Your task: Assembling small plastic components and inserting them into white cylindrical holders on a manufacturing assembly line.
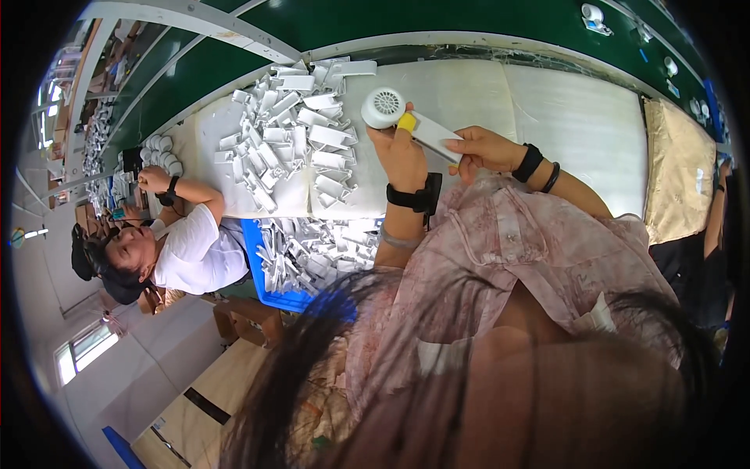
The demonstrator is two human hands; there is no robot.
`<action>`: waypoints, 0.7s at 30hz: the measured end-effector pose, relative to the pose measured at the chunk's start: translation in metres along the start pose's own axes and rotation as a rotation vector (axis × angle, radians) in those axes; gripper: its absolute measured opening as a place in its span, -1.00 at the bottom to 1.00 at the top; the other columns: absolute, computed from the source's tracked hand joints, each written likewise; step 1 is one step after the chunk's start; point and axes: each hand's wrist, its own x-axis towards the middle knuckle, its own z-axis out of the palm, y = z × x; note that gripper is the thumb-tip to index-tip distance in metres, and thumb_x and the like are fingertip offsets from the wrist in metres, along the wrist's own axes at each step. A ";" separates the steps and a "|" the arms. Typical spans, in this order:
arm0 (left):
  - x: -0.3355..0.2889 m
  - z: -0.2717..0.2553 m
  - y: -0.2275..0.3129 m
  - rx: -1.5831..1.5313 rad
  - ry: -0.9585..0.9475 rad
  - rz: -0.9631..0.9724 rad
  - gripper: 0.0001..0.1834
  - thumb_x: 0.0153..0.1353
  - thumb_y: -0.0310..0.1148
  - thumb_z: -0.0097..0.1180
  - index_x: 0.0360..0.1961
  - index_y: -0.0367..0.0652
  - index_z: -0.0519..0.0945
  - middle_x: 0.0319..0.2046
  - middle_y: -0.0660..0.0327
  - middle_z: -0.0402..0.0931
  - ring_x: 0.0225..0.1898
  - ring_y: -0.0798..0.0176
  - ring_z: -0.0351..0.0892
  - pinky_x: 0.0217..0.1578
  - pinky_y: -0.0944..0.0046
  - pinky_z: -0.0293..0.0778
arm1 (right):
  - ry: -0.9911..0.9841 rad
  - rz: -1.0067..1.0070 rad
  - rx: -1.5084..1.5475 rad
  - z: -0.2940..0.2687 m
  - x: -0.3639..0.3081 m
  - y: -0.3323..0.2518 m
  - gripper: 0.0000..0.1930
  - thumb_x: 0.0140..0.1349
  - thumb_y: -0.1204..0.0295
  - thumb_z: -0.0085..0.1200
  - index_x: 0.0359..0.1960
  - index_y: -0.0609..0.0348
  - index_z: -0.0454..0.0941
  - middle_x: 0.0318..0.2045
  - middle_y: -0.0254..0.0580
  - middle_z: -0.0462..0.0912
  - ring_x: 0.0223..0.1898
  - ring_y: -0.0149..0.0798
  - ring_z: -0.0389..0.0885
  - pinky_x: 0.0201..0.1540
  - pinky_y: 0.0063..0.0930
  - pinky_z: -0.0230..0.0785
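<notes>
Above the table in front of me is a white device that looks like a handheld fan (430, 130), with a round slotted grille on its head and a long flat handle. My left hand (401, 156) is closed around it just below the head, and a yellow wrap (406, 122) shows at the thumb tip. On the handle's far end, my right hand (486, 148) has its fingers closed, thumb on top. To the left of my hands lies a big heap of loose white plastic handle shells (285, 129).
A blue bin (275, 299) of similar white parts sits below the table's near edge. On the left, a co-worker in a white shirt (199, 254) is beside the table. Brown wrapping (678, 168) covers the table's right end. Beyond the table runs a green conveyor belt (469, 17) carrying white parts.
</notes>
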 end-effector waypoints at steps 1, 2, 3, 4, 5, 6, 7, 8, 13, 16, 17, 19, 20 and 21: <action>0.000 0.000 0.000 -0.058 -0.013 -0.020 -0.46 0.15 -0.66 -0.04 0.16 -0.27 0.15 -0.07 0.06 0.45 -0.05 0.23 0.46 0.04 0.24 0.34 | 0.002 -0.005 0.036 -0.001 0.000 0.002 -0.59 0.36 0.09 -0.04 -0.09 0.25 0.42 -0.36 -0.03 0.65 -0.51 -0.29 0.68 -0.48 -0.43 0.60; 0.000 0.000 0.001 -0.117 -0.027 -0.038 -0.47 0.15 -0.66 -0.05 0.16 -0.25 0.17 -0.06 0.06 0.45 -0.06 0.23 0.46 0.03 0.24 0.34 | 0.001 -0.004 0.035 0.003 -0.001 0.000 -0.59 0.36 0.09 -0.04 -0.09 0.25 0.42 -0.36 -0.03 0.65 -0.51 -0.29 0.68 -0.48 -0.43 0.60; 0.000 0.001 0.001 -0.118 -0.025 -0.037 -0.47 0.15 -0.66 -0.05 0.16 -0.25 0.17 -0.06 0.06 0.45 -0.06 0.23 0.46 0.03 0.24 0.34 | -0.011 -0.011 0.081 0.007 -0.002 -0.002 -0.60 0.36 0.10 -0.03 -0.10 0.24 0.43 -0.36 -0.03 0.65 -0.53 -0.30 0.68 -0.48 -0.44 0.59; -0.001 0.001 0.002 -0.152 -0.038 -0.022 -0.47 0.15 -0.66 -0.05 0.17 -0.24 0.17 -0.06 0.06 0.44 -0.06 0.23 0.46 0.03 0.24 0.35 | -0.023 -0.017 0.126 0.010 -0.002 -0.003 -0.62 0.35 0.11 -0.01 -0.12 0.24 0.43 -0.37 -0.03 0.66 -0.55 -0.31 0.67 -0.49 -0.45 0.59; -0.001 0.002 0.002 -0.187 -0.055 -0.010 -0.46 0.15 -0.67 -0.05 0.17 -0.22 0.18 -0.06 0.07 0.44 -0.07 0.22 0.46 0.02 0.23 0.35 | -0.019 -0.019 0.127 0.012 -0.003 -0.003 -0.62 0.35 0.11 -0.01 -0.12 0.24 0.43 -0.37 -0.03 0.66 -0.55 -0.31 0.67 -0.49 -0.45 0.59; -0.001 0.002 0.002 -0.188 -0.057 -0.013 -0.46 0.15 -0.67 -0.05 0.17 -0.22 0.18 -0.06 0.07 0.44 -0.07 0.22 0.46 0.02 0.23 0.35 | -0.035 -0.024 0.145 0.013 -0.003 -0.003 -0.63 0.36 0.13 -0.02 -0.12 0.23 0.44 -0.39 -0.05 0.66 -0.57 -0.33 0.66 -0.49 -0.46 0.59; 0.000 0.002 0.003 -0.175 -0.086 -0.001 -0.45 0.15 -0.67 -0.05 0.18 -0.21 0.17 -0.06 0.07 0.43 -0.07 0.22 0.46 0.02 0.23 0.35 | -0.052 -0.030 0.163 0.014 -0.003 -0.003 -0.65 0.36 0.14 -0.02 -0.12 0.23 0.44 -0.41 -0.06 0.66 -0.59 -0.35 0.65 -0.49 -0.47 0.58; 0.001 0.002 0.003 -0.162 -0.113 0.014 -0.45 0.15 -0.68 -0.05 0.18 -0.21 0.17 -0.07 0.07 0.43 -0.07 0.23 0.46 0.02 0.23 0.35 | -0.051 -0.031 0.162 0.014 -0.003 -0.002 -0.65 0.36 0.14 -0.02 -0.12 0.23 0.44 -0.41 -0.06 0.66 -0.59 -0.35 0.65 -0.49 -0.47 0.58; 0.003 -0.002 0.002 -0.213 -0.138 -0.019 -0.46 0.18 -0.67 -0.04 0.19 -0.20 0.17 -0.06 0.07 0.42 -0.06 0.22 0.46 0.02 0.23 0.36 | 0.053 -0.069 -0.010 0.022 -0.005 -0.003 -0.64 0.36 0.14 -0.03 -0.13 0.25 0.44 -0.41 -0.09 0.67 -0.64 -0.39 0.62 -0.50 -0.53 0.55; 0.003 -0.001 0.003 -0.188 -0.151 -0.064 -0.47 0.20 -0.64 -0.04 0.20 -0.20 0.16 -0.02 0.05 0.41 -0.01 0.21 0.46 0.03 0.24 0.37 | 0.066 -0.081 -0.049 0.021 -0.005 -0.003 -0.62 0.36 0.13 -0.02 -0.08 0.25 0.43 -0.38 -0.09 0.67 -0.61 -0.39 0.63 -0.48 -0.55 0.55; 0.005 0.001 0.004 -0.166 -0.130 -0.094 -0.47 0.22 -0.63 -0.04 0.21 -0.20 0.16 0.01 0.04 0.40 0.02 0.19 0.46 0.04 0.24 0.37 | 0.065 -0.092 -0.054 0.020 -0.004 -0.002 -0.62 0.36 0.13 -0.02 -0.08 0.25 0.43 -0.38 -0.09 0.67 -0.61 -0.39 0.63 -0.48 -0.55 0.55; 0.012 0.008 0.004 -0.162 -0.163 -0.138 -0.47 0.23 -0.61 -0.04 0.22 -0.21 0.15 0.03 0.02 0.40 0.06 0.17 0.45 0.04 0.24 0.38 | 0.134 -0.111 -0.002 0.021 -0.001 0.002 -0.60 0.36 0.12 -0.02 -0.02 0.23 0.40 -0.35 -0.09 0.67 -0.56 -0.38 0.65 -0.45 -0.54 0.57; 0.014 0.012 0.003 -0.159 -0.184 -0.193 -0.46 0.25 -0.59 -0.04 0.23 -0.21 0.14 0.06 0.01 0.39 0.10 0.16 0.44 0.04 0.24 0.39 | 0.134 -0.121 -0.006 0.017 0.000 0.005 -0.60 0.36 0.12 -0.02 -0.02 0.23 0.40 -0.35 -0.09 0.67 -0.56 -0.38 0.65 -0.45 -0.54 0.57; 0.017 0.011 -0.002 -0.161 -0.200 -0.226 -0.46 0.27 -0.57 -0.04 0.25 -0.24 0.11 0.08 -0.03 0.38 0.13 0.08 0.44 0.04 0.21 0.43 | 0.150 -0.143 0.023 0.013 0.004 0.008 -0.58 0.36 0.11 -0.02 0.00 0.22 0.38 -0.34 -0.09 0.67 -0.54 -0.37 0.66 -0.43 -0.53 0.57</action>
